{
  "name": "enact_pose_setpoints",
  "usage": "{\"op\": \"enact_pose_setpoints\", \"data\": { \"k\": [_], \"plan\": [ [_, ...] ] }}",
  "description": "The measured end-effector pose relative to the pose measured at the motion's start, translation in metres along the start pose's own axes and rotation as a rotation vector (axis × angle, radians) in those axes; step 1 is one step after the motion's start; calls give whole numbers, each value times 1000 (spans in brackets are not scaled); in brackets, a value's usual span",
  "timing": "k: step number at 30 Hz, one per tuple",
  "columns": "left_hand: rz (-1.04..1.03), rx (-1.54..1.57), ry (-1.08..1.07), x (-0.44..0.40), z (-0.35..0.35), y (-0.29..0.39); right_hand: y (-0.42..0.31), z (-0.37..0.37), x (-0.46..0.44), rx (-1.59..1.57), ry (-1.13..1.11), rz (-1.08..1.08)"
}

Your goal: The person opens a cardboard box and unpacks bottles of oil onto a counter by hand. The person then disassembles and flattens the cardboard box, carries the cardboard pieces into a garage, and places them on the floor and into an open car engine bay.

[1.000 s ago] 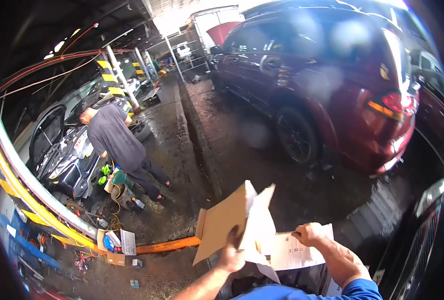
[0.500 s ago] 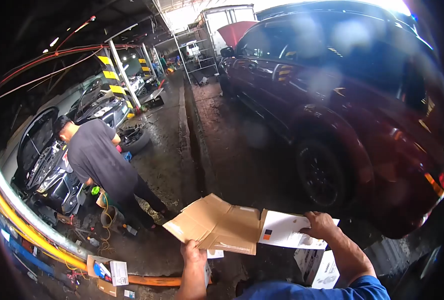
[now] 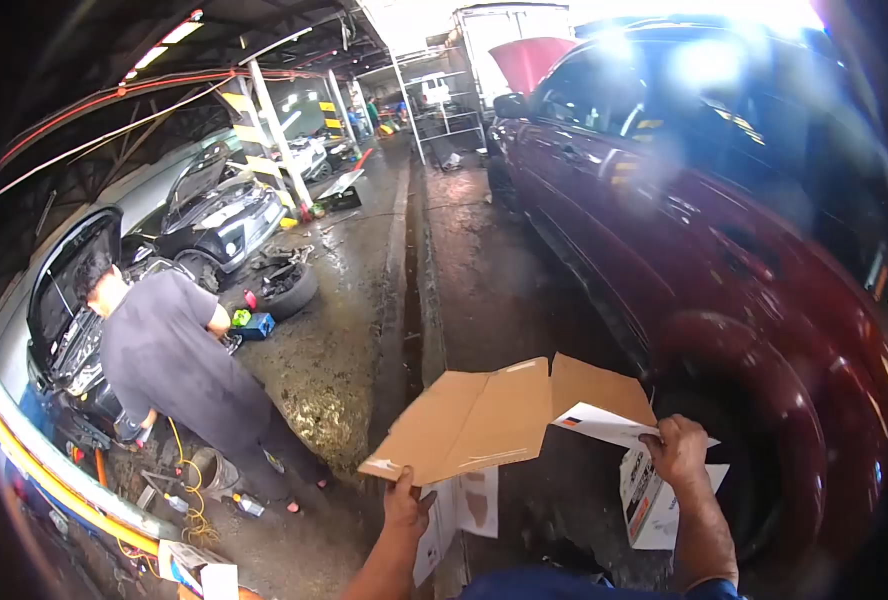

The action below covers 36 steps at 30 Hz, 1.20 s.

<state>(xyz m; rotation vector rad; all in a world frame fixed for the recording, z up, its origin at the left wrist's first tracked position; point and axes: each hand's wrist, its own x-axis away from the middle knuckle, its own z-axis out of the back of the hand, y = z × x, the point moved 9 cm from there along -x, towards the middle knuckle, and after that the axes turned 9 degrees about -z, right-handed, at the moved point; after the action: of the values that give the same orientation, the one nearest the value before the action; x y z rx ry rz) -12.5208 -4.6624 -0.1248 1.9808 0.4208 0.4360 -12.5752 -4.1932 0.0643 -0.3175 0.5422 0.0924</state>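
Note:
An unfolded cardboard box [image 3: 479, 415] spans the space between my two hands, its plain brown inner side facing up and creased along its folds. My left hand [image 3: 404, 507] pinches its lower left edge, thumb on top. At the other end, my right hand [image 3: 678, 447] is closed on a white printed flap [image 3: 604, 424]. More white printed panels hang below the sheet, one [image 3: 479, 503] near my left hand and another [image 3: 656, 505] beneath my right. The fingertips under the cardboard are hidden.
A dark red vehicle [image 3: 654, 230] stands close on the right. To the left, a person [image 3: 189, 365] in a dark shirt bends over a car with its hood raised [image 3: 74, 270]. A bucket [image 3: 214, 470], a loose tire [image 3: 289, 290] and a yellow-and-white rail [image 3: 74, 480] are nearby.
The cardboard has opened further, with the right section now bent up and more brown showing. Both hands appear lower and further right in view. The camera has turned left.

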Motion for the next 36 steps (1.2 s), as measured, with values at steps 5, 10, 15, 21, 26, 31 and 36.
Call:
{"op": "enact_pose_setpoints", "data": {
  "k": [5,10,15,21,26,31,36],
  "plan": [
    [-7,-188,164,-106,58,0,-16,-86,-150,-72,49,27],
    [211,-277,426,-199,147,-10,-31,-184,-293,-90,-27,41],
    [-82,-143,651,-317,126,-15,-46,-309,-422,-99,-56,49],
    [-254,-725,187,-588,6,-12,-68,-398,-577,-85,-128,17],
    [-207,-908,202,-748,-152,65,-58,-460,-678,-168,-71,-163],
    [-31,-1031,219,-917,-201,46,-32,-580,-781,-230,-25,-249],
    [261,-1342,398,-1047,-98,-12,-37,-682,-929,-233,-5,-256]
  ]
}}
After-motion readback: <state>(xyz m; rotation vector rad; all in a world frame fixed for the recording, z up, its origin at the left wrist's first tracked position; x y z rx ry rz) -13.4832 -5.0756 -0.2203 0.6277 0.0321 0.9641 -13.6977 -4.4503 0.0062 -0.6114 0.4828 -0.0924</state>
